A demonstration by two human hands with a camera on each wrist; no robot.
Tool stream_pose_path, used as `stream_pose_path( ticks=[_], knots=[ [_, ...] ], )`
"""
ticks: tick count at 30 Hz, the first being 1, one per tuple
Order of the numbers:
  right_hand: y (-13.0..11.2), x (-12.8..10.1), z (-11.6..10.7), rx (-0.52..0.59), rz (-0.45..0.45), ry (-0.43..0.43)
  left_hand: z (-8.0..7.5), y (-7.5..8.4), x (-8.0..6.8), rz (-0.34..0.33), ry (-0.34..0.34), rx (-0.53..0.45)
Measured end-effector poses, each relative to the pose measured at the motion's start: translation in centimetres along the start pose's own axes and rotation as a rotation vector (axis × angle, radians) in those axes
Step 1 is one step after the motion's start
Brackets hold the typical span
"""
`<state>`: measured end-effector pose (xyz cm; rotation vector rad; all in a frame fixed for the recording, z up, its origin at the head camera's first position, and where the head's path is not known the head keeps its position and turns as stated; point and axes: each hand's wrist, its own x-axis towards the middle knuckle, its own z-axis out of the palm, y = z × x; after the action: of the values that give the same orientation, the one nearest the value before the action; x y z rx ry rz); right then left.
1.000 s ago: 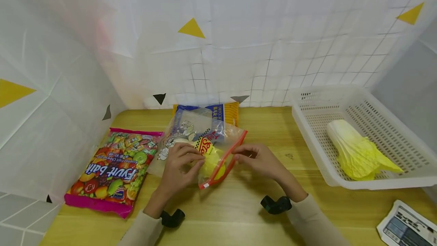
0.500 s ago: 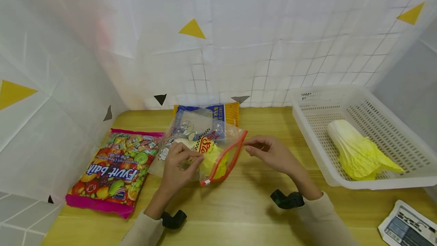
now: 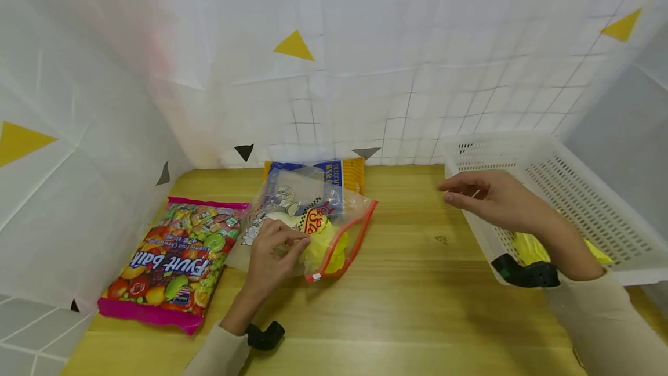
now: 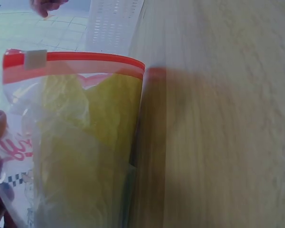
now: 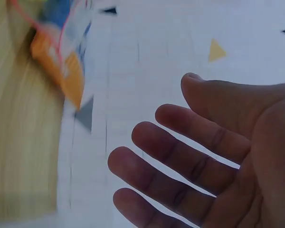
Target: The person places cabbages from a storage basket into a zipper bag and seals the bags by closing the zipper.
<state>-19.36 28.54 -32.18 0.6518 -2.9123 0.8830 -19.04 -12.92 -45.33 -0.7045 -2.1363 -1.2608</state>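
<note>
The zip bag [image 3: 308,222] of yellow leaves is being pinned to the desk [image 3: 407,283] under the left hand [image 3: 271,251]'s curled fingers, while the right hand [image 3: 490,196], released from the bag's mouth, is being held with spread, empty fingers over the basket [image 3: 590,202].

The head camera looks down from above at the whole wooden table [image 3: 407,306]. The left wrist camera sits very low and close to the clear bag [image 4: 76,142], looking across the table. The right wrist camera looks past the open right hand [image 5: 218,156] toward the wall. All three views show the bag.
</note>
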Motion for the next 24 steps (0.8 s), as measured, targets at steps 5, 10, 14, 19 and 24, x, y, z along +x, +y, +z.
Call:
stream_pose_path(
  ticks=[5, 10, 14, 19, 24],
  knots=[
    [4.7, -1.0, -3.5, -0.129, 0.091, -0.029, 0.0, -0.1, 0.1, 0.021, 0.012, 0.0],
    [9.8, -2.5, -5.1, -0.273, 0.183, -0.157, 0.0, 0.1, 0.1, 0.008, 0.014, -0.002],
    [12.9, -3.7, -5.0, -0.307, 0.29, -0.338, 0.1, 0.1, 0.1, -0.004, 0.02, -0.017],
    [15.0, -4.6, -4.5, -0.174, 0.431, -0.486, 0.2, -0.2, -0.2, -0.044, 0.025, -0.042],
    [16.5, -5.1, -4.2, -0.071, 0.526, -0.522, 0.3, -0.3, -0.4, -0.079, 0.024, -0.063]
  ],
)
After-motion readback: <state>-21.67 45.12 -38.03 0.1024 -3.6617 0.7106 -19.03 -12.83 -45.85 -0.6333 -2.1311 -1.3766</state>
